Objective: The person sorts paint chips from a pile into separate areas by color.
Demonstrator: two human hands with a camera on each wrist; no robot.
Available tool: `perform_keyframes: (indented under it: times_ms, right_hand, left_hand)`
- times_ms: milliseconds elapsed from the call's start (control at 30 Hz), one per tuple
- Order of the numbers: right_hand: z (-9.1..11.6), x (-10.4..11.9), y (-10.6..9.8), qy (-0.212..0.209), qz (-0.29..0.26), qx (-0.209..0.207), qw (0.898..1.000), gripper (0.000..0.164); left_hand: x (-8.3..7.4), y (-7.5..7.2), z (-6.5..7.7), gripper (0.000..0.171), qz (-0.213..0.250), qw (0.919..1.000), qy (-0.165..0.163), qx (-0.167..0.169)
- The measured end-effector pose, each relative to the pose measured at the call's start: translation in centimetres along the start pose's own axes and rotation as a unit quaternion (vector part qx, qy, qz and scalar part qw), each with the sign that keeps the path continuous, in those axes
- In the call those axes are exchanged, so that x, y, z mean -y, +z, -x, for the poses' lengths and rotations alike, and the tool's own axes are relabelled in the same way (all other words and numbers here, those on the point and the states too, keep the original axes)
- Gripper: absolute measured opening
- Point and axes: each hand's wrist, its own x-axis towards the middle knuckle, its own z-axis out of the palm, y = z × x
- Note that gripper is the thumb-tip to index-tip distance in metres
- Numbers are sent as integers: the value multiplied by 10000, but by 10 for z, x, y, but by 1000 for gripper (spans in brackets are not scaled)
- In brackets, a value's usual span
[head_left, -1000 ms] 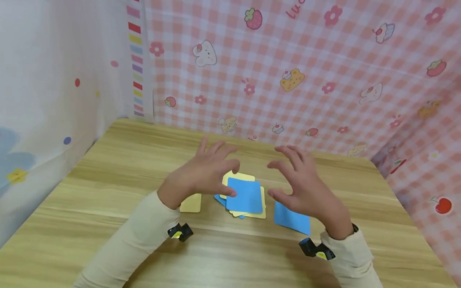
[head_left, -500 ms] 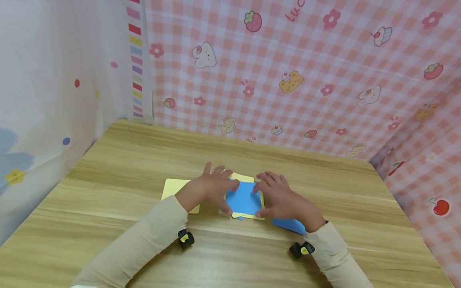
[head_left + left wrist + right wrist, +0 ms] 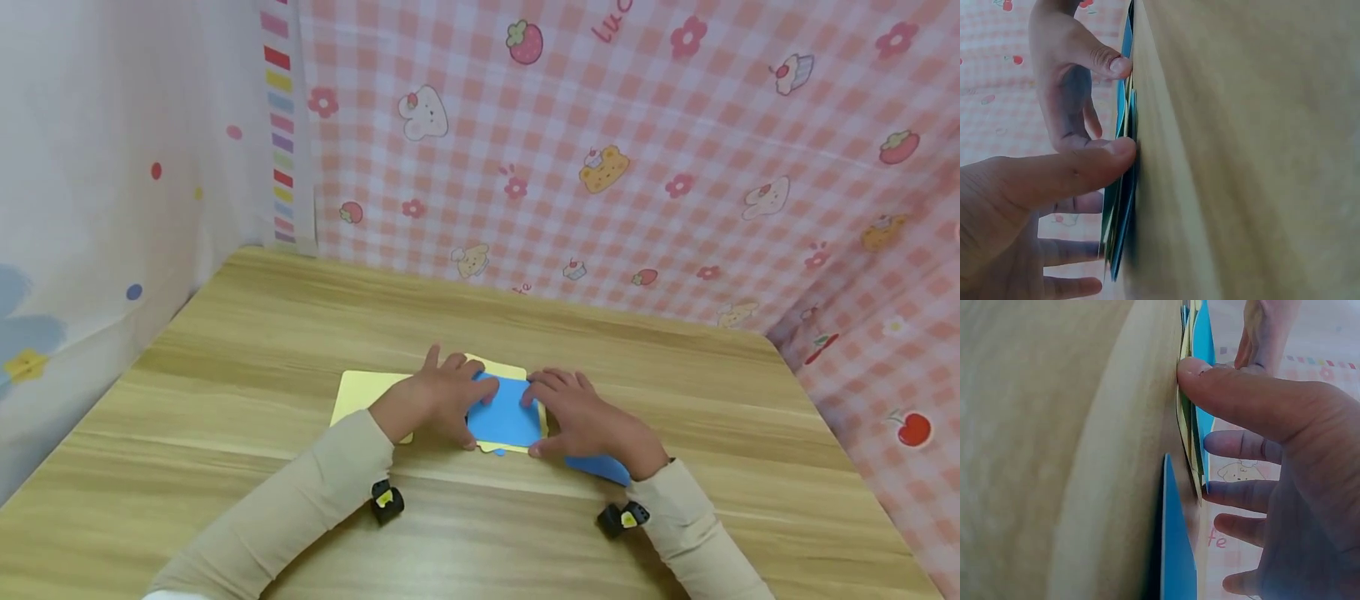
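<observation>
In the middle of the table lies an uneven stack of blue and yellow paper cards (image 3: 506, 418), a blue one on top. My left hand (image 3: 444, 402) grips its left side, index fingertip on the top card and thumb at the near corner. From the right my right hand (image 3: 583, 419) holds it likewise, thumb (image 3: 1235, 387) against the near edge. Seen edge-on in the left wrist view, the cards (image 3: 1124, 181) fan apart slightly. A yellow card (image 3: 366, 390) lies partly under my left forearm. Beside the stack, a blue card (image 3: 600, 468) is half hidden below my right hand.
The wooden table (image 3: 480, 533) reaches back to a pink checked cloth (image 3: 480, 150). A white cloth (image 3: 90, 167) hangs along the left side. Small black cameras (image 3: 387, 502) sit on both wrists.
Both hands have come down and inward from above the table onto the sides of the stack. Over the last half second they have barely moved.
</observation>
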Motion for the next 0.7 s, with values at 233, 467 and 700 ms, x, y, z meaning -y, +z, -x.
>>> perform_keyframes:
  times_ms: [233,467,700]
  right_hand:
    - [10,12,-21,-330,332,-688,9965,52]
    - [36,32,-58,-905,861,-1775,9762,55]
    - [56,30,-63,-630,954,-1631,9800,55]
  left_hand:
    - [0,-24,15,49,147,9982,203,-552]
    - [-13,-60,43,50,54,9871,597,-1482]
    - [-30,-56,33,50,88,9864,715,-1480]
